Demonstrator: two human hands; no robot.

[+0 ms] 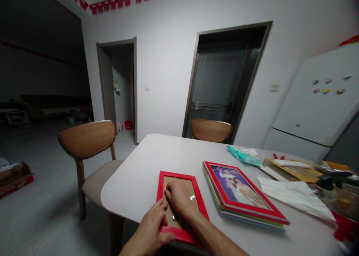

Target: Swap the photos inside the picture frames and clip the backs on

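Observation:
A red picture frame (202,207) lies face down on the white table, its brown backing board (183,185) upward. Small metal clips show on the backing, among them a right-hand clip (192,197) and a lower clip (173,218). My left hand (153,224) grips the frame's near left corner, thumb on the lower border and fingers along the left side. Bent over the backing, my right hand (179,197) has its fingers closed at the left edge, where a glint of metal shows; the fingertips mostly hide that clip.
Right of the frame is a stack of picture frames (244,190), a red one with a couple's photo on top. Beyond lie a teal wrapper (244,155), white paper (294,196) and clutter. Wooden chairs stand at the left (88,138) and far side (211,130) of the table (131,173).

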